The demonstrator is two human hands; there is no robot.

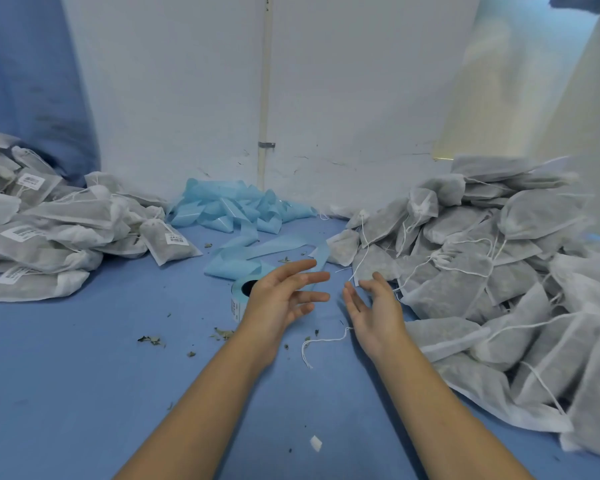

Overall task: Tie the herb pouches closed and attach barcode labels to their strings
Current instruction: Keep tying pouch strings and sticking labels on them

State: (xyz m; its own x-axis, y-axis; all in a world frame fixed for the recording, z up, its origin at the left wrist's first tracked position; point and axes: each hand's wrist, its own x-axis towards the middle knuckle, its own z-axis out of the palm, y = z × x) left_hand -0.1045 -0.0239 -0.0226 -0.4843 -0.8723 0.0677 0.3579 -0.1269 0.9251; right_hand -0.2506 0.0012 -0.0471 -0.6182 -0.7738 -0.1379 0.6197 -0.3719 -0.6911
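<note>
Hovering empty with fingers spread, left hand point(278, 299), right hand point(374, 310), 2 pouch piles, 1 label roll point(239, 299)

Labelled pouches point(66, 230) left, unlabelled pouches point(482, 271) right, label roll point(240, 299) between, backing strip point(236, 209) behind it

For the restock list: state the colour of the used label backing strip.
Light blue backing strip; head view.

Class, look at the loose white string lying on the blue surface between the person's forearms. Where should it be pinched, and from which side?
Pinch the loose white string at its upper end beside the right hand, coming from above. It lies flat and apart from the pouches, and that end is probably nearest the fingers.
</note>
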